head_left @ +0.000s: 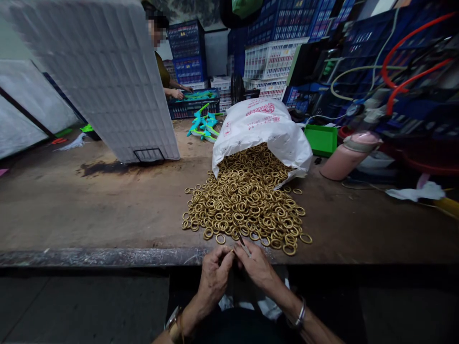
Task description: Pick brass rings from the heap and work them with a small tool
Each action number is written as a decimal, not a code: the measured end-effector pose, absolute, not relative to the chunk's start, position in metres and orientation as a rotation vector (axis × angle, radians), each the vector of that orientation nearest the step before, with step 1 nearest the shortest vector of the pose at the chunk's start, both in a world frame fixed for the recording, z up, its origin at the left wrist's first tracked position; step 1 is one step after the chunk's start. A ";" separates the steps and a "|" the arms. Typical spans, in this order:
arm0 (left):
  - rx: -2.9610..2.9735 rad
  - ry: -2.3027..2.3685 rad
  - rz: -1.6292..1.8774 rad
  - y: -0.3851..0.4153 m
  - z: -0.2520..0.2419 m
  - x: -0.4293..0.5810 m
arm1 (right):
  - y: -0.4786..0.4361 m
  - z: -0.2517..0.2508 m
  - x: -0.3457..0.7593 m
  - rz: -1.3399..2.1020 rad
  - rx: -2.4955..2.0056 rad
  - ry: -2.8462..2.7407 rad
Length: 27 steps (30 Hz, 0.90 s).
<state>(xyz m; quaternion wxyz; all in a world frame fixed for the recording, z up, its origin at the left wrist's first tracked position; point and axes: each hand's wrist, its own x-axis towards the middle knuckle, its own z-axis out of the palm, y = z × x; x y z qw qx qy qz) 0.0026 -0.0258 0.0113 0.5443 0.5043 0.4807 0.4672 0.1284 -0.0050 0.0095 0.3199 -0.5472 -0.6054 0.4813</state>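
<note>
A person's left hand [214, 277] is bare, with knuckles standing out. Its wrist wears a watch [172, 317] with a squarish, silver-toned case and what may be a gold-coloured band, though the dim light and low edge of the view make this hard to tell. Just beside the watch, a thin orange-brown cord [181, 326] loops the same wrist. The right hand [257, 268] is bare too, and a shiny silver bangle [301, 313] circles that arm. Both forearms are uncovered. Nearest the camera, the clothing [239, 328] looks very dark, close to black.
</note>
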 end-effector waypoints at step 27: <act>0.851 1.061 1.003 -0.025 0.005 -0.001 | -0.014 0.005 0.135 0.793 -1.611 -2.181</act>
